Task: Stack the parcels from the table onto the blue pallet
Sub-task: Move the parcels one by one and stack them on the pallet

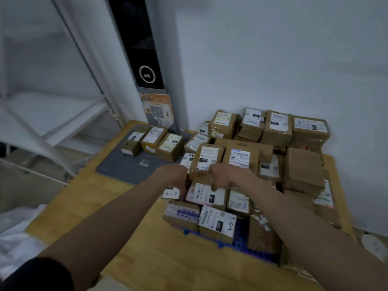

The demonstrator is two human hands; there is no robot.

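Surface [134,208] is light wood w/ a grey mat [126,164] at about 10 o'clock from the hands; three small parcels [151,141] sit in a row on the mat, well apart from the main heap, likely the ones not yet moved. L hand [175,175] is at the near-left edge of a brown labelled parcel [206,162], fingers curled down over that edge; the grip looks wrapped on the box but fingertips are hidden, so can't tell how deep. R hand [225,177] is curled on the same parcel's near-right corner, thumb side pressing the front face. That parcel sits atop the heap, above a pink-labelled parcel [204,195] and touching a neighbour w/ a blue-striped label [240,156] at its 3 o'clock. Blue pallet [241,240] only shows at the near edge, approx 6 o'clock from the hands, mostly buried under boxes. Risks, as I judge them: stack is uneven, boxes of diff sizes, some tilted, so the held parcel may rock or slide off toward the near side once let go; the near-row box marked 220 [217,224] already sits right at the pallet edge and a nudge could tip it onto the surface. Forearms pass low over the near boxes, so a pull-back could drag one. Far-right pile [304,171] at 2 o'clock leans a bit; adding weight nearby could shift it.
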